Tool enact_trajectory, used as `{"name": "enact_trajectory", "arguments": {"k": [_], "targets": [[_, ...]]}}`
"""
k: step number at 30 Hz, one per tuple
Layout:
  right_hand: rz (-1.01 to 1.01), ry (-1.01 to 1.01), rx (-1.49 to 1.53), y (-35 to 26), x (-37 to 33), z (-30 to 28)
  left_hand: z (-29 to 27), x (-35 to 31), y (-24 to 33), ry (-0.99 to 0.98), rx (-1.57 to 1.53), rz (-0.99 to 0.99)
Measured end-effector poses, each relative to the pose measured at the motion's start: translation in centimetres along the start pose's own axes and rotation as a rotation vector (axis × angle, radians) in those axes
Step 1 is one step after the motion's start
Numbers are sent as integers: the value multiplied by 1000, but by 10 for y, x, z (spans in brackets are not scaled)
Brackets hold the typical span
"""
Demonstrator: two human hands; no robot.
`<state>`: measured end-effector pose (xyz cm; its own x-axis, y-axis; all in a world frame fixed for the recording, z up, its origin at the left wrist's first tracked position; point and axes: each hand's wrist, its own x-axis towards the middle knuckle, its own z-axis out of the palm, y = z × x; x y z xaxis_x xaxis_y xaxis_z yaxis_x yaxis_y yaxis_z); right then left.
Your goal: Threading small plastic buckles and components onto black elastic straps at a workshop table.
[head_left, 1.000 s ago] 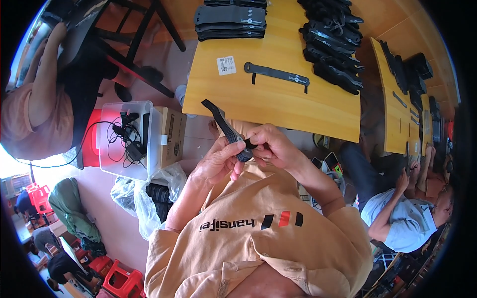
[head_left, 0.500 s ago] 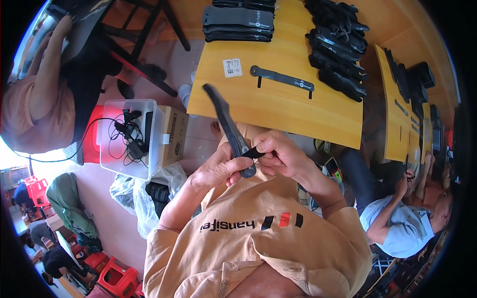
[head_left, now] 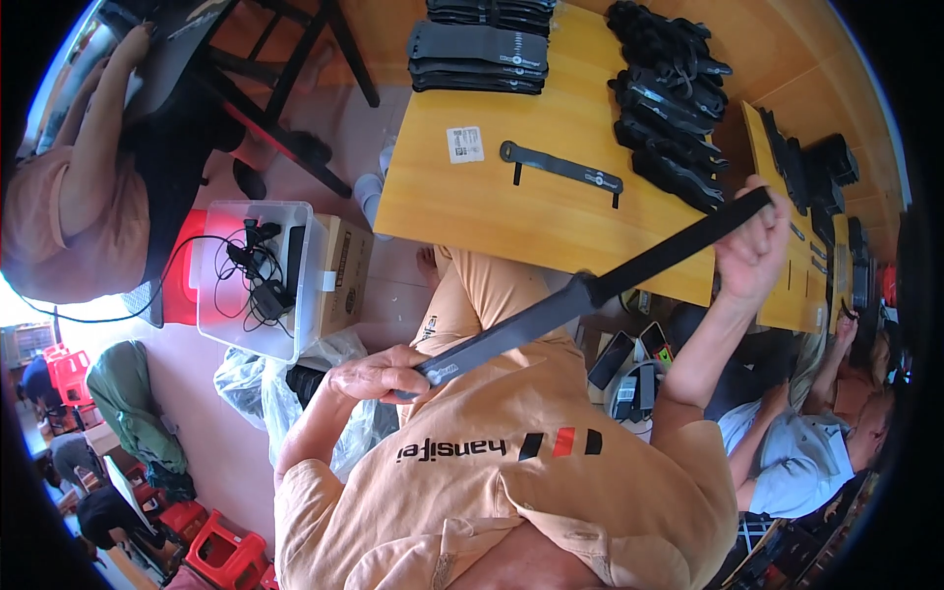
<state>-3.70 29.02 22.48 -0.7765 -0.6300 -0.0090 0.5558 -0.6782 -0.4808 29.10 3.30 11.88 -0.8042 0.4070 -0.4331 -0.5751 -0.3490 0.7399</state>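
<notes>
A long dark grey and black strap (head_left: 531, 320) stretches slantwise across my body, over my lap and the table's near edge. My left hand (head_left: 379, 374) is closed round its wider grey end, with a pale print showing beside the fingers. My right hand (head_left: 755, 246), raised at the right, grips the narrow black end of the strap. About midway along, a thicker joint shows where the grey part meets the black band. On the yellow table (head_left: 433, 202) beyond lies another grey strap (head_left: 560, 167) with two short black tabs along its lower edge.
Stacked flat straps (head_left: 477, 64) stand at the table's far left, and a heap of black straps (head_left: 669, 108) at its right. A clear bin (head_left: 307, 265) with cables is on my left, beside a carton (head_left: 344, 270). People sit at both sides.
My right hand has moved far right and up, drawing the black band out long. My left hand has shifted left and down. The strap has swung from steep to slanting.
</notes>
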Motion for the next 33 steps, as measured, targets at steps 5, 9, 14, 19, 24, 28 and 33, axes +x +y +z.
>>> {"name": "enact_trajectory", "arguments": {"k": [5,9,14,19,24,28,33], "targets": [[-255,-194,50,-100,17,-40,-21,-26,-29,84,-165,209],[-314,162,-530,-59,-9,-1,-19,0,-23,373,-204,392],[-230,-7,-940,-50,-25,-9,-37,67,13,482,-247,517],[-158,-88,-1721,-25,-36,17,-75,122,2,737,-193,227],[-295,-2,-1699,-27,-39,0,-64,111,12,819,-193,-38],[-339,-31,-1639,-31,-42,-14,-72,88,4,954,167,-165],[-113,-291,-1637,17,-42,-20,-35,91,28,1097,312,378]]}}
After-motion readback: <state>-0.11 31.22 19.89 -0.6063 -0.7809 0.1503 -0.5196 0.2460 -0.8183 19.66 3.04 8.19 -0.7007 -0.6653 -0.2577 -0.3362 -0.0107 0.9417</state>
